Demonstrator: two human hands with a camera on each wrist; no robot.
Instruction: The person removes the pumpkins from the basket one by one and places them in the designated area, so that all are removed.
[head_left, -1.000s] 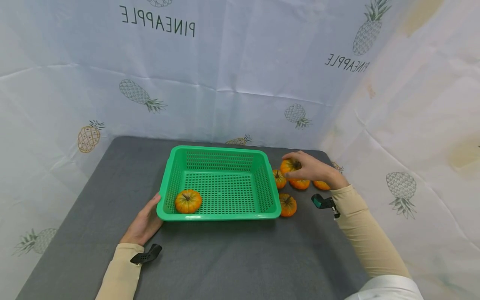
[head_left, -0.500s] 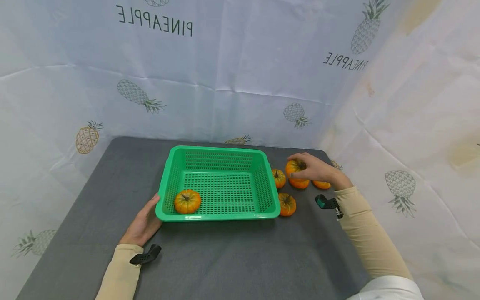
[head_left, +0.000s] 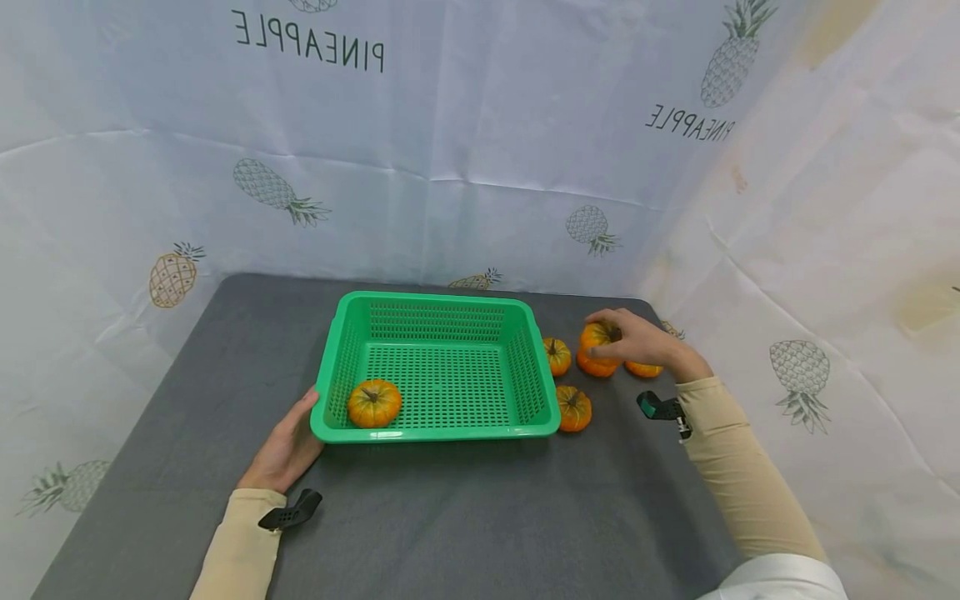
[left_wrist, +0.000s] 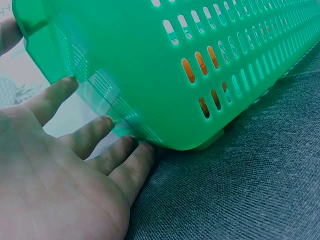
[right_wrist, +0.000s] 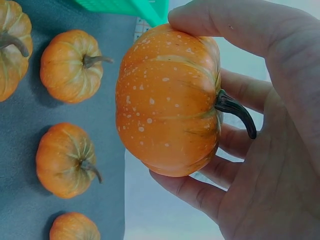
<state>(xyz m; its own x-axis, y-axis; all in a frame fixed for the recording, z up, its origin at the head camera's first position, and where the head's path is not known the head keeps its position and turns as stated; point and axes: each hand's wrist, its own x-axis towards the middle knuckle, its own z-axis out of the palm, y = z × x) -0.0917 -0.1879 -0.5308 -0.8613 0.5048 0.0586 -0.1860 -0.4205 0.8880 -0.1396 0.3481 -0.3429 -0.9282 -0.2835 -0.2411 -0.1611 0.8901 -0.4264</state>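
My right hand [head_left: 632, 340] grips a small orange pumpkin [right_wrist: 167, 102] with a dark curved stem, thumb on one side and fingers on the other. In the head view this pumpkin overlaps another pumpkin [head_left: 597, 367] on the table. My left hand [head_left: 288, 446] is at the near left corner of a green plastic basket [head_left: 442, 434]. The left wrist view shows its fingers [left_wrist: 87, 137] fairly straight and spread against the basket's end wall, with the thumb up by the rim. One pumpkin [head_left: 374, 403] sits inside the basket, near that corner.
Right of the basket, more pumpkins lie on the grey table [head_left: 450, 517]: one close to its wall [head_left: 556, 357], one nearer me [head_left: 575, 409], and one partly behind my right wrist [head_left: 643, 369]. A pineapple-print cloth [head_left: 480, 125] hangs behind and at the sides.
My right hand has moved right and slightly down with the held pumpkin, away from the basket and over another pumpkin. The left hand and basket have stayed in place.
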